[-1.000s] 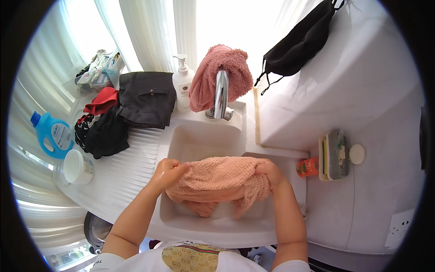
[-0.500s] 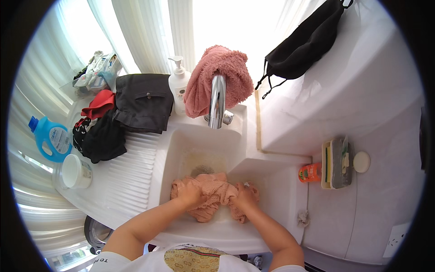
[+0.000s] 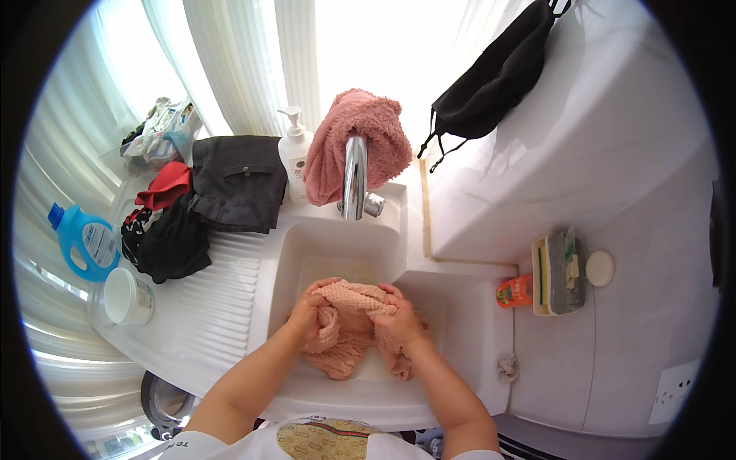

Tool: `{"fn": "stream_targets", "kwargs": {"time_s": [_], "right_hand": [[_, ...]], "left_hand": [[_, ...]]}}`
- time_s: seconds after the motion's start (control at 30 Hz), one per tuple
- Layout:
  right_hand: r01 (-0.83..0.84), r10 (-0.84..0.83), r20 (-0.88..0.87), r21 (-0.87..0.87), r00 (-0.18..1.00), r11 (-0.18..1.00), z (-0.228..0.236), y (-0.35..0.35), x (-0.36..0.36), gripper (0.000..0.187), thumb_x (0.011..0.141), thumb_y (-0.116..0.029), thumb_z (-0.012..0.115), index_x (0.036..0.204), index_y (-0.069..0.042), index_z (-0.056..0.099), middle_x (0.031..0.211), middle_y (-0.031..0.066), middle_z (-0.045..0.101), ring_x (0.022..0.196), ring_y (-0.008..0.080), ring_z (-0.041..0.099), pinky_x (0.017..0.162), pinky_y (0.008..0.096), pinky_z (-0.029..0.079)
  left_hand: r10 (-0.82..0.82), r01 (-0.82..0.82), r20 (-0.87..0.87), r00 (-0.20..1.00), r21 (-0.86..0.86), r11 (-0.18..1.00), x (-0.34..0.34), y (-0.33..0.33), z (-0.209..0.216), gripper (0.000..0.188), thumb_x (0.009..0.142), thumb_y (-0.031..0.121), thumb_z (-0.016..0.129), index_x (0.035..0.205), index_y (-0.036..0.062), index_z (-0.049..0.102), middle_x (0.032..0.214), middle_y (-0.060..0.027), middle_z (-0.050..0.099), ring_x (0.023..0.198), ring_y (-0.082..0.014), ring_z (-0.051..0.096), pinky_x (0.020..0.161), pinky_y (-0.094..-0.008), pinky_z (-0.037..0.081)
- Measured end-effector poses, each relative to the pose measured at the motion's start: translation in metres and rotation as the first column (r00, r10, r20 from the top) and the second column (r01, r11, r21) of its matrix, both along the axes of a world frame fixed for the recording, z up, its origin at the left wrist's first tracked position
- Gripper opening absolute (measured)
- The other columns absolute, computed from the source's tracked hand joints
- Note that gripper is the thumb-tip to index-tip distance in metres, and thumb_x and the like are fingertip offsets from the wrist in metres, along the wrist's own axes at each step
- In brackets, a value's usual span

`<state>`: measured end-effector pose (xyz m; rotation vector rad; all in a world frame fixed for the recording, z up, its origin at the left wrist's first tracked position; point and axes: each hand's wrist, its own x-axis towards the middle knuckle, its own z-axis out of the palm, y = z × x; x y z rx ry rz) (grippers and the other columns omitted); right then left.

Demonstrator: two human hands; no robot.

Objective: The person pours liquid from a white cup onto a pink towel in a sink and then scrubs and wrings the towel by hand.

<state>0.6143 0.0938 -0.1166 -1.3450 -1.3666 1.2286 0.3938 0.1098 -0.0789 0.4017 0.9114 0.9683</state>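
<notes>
A wet peach cloth (image 3: 343,341) with a bumpy waffle-like texture sags in a bunch inside the white sink (image 3: 466,364). My left hand (image 3: 307,310) is closed around its left upper part, and my right hand (image 3: 400,316) grips the right upper part. Between the hands the fabric's top edge is raised in an arch, while its lower folds hang toward the basin floor. Cloudy water lies at the bottom; the drain is hidden behind the cloth. Above stands a chrome faucet (image 3: 354,180), with a fluffy pink towel (image 3: 360,126) draped over its top.
Left of the basin, the ribbed washboard (image 3: 218,299) holds dark clothes (image 3: 176,241), folded grey trousers (image 3: 239,180) and a white tub (image 3: 129,295). A blue detergent jug (image 3: 88,245) and white pump bottle (image 3: 295,157) stand nearby. At right are an orange bottle (image 3: 514,291) and sponge holder (image 3: 563,280).
Both hands have moved up and slightly away from me, lifting the cloth's upper edge. The cloth is now gathered higher between them. The whole view has shifted slightly.
</notes>
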Motion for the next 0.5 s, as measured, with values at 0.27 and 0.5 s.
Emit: {"fn": "stream_targets", "kwargs": {"time_s": [0.27,0.5], "right_hand": [[0.325,-0.377,0.098,0.342,0.921,0.882,-0.006,-0.018,-0.101,0.021,0.078,-0.015,0.072,0.074,0.001,0.059,0.119,0.0172,0.051,0.107,0.0279,0.052,0.092,0.0374,0.044],[0.162,-0.327,0.253,0.51,0.91,0.845,0.011,-0.035,-0.131,0.02,0.08,-0.016,0.065,0.068,0.0,0.062,0.111,0.0163,0.058,0.097,0.0337,0.056,0.089,0.0415,0.046]], "left_hand": [[0.068,-0.064,0.007,0.998,-0.27,0.961,0.029,-0.025,0.014,0.06,0.094,0.062,0.041,0.119,0.0089,0.056,0.104,-0.0085,0.064,0.094,-0.0212,0.064,0.083,-0.0341,0.054],[0.027,-0.005,0.06,0.998,-0.349,0.937,0.0,-0.012,-0.012,0.057,0.097,0.052,0.04,0.124,0.0033,0.053,0.11,-0.0122,0.064,0.099,-0.0241,0.064,0.083,-0.0363,0.055]]}}
